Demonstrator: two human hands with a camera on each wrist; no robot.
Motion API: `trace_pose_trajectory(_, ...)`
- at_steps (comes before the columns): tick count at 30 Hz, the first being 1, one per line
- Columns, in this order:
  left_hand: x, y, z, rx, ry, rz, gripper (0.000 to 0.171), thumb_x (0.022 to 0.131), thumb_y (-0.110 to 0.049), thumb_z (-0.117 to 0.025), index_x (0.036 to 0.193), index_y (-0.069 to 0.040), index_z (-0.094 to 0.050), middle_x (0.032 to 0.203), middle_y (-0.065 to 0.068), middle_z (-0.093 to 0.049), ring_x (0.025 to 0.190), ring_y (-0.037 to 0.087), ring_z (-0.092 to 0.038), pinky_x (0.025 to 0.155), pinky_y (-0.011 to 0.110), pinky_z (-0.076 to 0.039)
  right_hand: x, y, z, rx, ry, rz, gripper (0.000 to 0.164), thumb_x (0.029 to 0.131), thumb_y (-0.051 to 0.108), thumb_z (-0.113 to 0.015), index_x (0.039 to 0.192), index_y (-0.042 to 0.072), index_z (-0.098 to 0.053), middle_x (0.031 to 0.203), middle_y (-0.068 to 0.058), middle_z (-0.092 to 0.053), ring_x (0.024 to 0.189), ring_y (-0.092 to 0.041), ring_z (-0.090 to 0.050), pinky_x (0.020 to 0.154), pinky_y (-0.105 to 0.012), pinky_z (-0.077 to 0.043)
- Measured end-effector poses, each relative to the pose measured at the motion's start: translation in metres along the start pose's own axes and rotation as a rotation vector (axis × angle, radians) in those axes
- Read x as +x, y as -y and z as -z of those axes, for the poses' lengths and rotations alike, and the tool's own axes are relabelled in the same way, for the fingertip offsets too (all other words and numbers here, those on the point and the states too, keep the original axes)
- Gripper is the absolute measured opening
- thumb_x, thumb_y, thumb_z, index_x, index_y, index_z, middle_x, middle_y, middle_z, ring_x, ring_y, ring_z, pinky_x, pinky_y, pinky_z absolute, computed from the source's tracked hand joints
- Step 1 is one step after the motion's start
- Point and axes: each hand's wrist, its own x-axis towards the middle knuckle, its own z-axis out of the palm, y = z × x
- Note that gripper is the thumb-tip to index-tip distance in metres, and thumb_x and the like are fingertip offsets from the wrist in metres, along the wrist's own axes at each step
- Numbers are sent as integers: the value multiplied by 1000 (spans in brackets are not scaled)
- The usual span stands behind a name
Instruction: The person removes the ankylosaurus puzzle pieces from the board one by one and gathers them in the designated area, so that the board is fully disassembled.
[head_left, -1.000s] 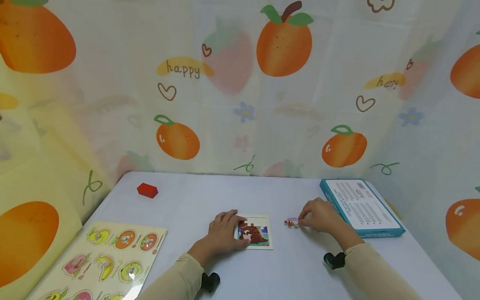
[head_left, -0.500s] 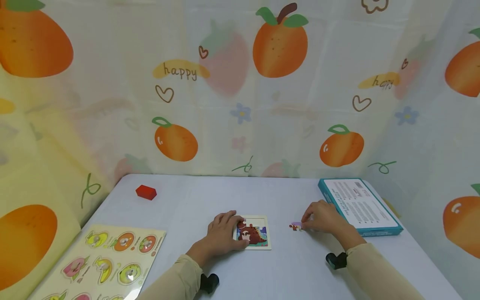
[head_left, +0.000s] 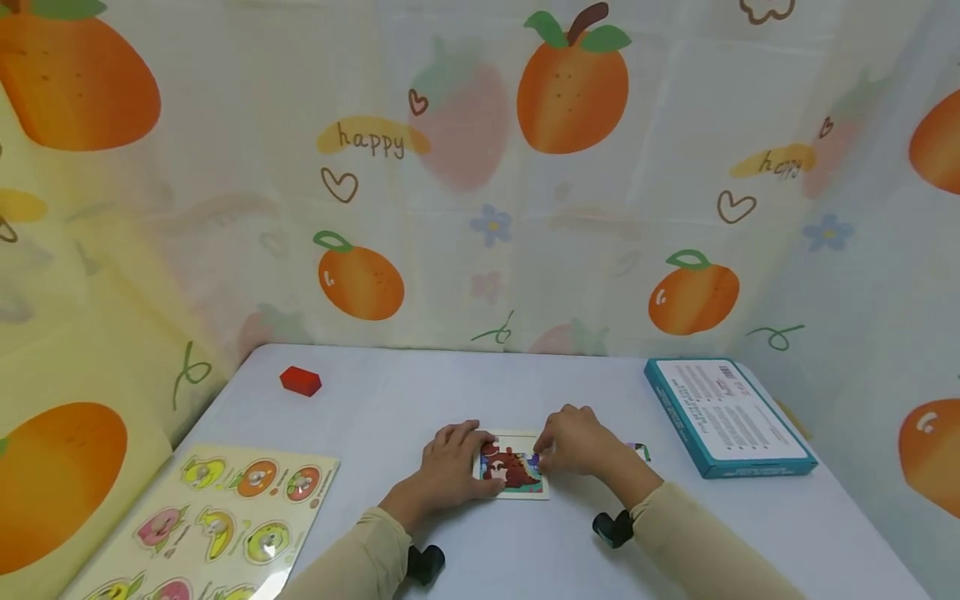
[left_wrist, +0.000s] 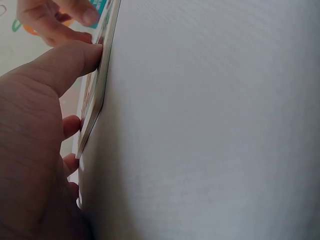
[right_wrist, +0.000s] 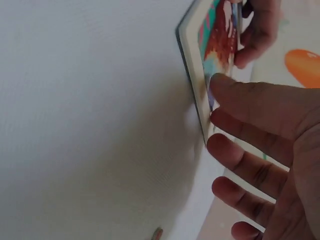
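A small jigsaw puzzle in a cream frame point(head_left: 517, 493) lies flat on the white table, showing a brown-red dinosaur. My left hand point(head_left: 448, 467) holds its left side, the thumb on the near edge and the fingers toward the far edge. Over the puzzle's right side, my right hand point(head_left: 576, 442) pinches a small purple-blue puzzle piece point(right_wrist: 211, 100) between thumb and forefinger; the piece is mostly hidden by the fingers. Its other fingers stand apart in the right wrist view. Another loose puzzle piece point(head_left: 639, 451) lies just behind the right wrist, partly covered by it.
A teal-edged box point(head_left: 731, 417) lies at the right rear. At the left front is a fruit puzzle board point(head_left: 225, 517), and a red block point(head_left: 301, 382) sits at the left rear. A fruit-printed curtain point(head_left: 480, 208) stands behind the table.
My right hand has moved left from the loose pieces to the puzzle's right side, bringing a piece with it. The left hand stays on the frame.
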Motion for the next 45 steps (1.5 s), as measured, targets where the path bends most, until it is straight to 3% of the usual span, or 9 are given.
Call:
trace_pose_trajectory(8,0,-4,2,7,23,14,61,84,-57,-67,139,-33,-53,154,8,-26,140,39,-18,106,62,-20,0,3,-2,10,5,5,15,75,34,-86,85,26,-78,82,12,-57,89,-15,-47,86,-43,-36)
trace_pose_trajectory(22,0,-5,2,8,14,11,58,85,-56,-66,137,-32,-56,154,9,-27,139,38,-18,106,62,-20,0,-1,-6,78,-12,8,22,74,32,-87,82,25,-68,78,11,-53,84,-15,-45,82,-40,-36)
trace_pose_trajectory(31,0,-6,-1,12,34,12,52,86,-53,-68,135,-41,-55,155,12,-25,139,40,-16,106,63,-17,0,2,-7,41,-3,24,18,73,33,-86,81,25,-72,77,13,-53,87,-15,-46,84,-41,-37)
trace_pose_trajectory(45,-1,-10,0,-10,17,33,46,85,-49,-71,129,-38,-63,155,12,-27,140,40,-17,107,63,-17,2,-2,-9,61,-6,19,25,73,34,-87,83,25,-67,79,12,-54,88,-16,-45,85,-41,-38)
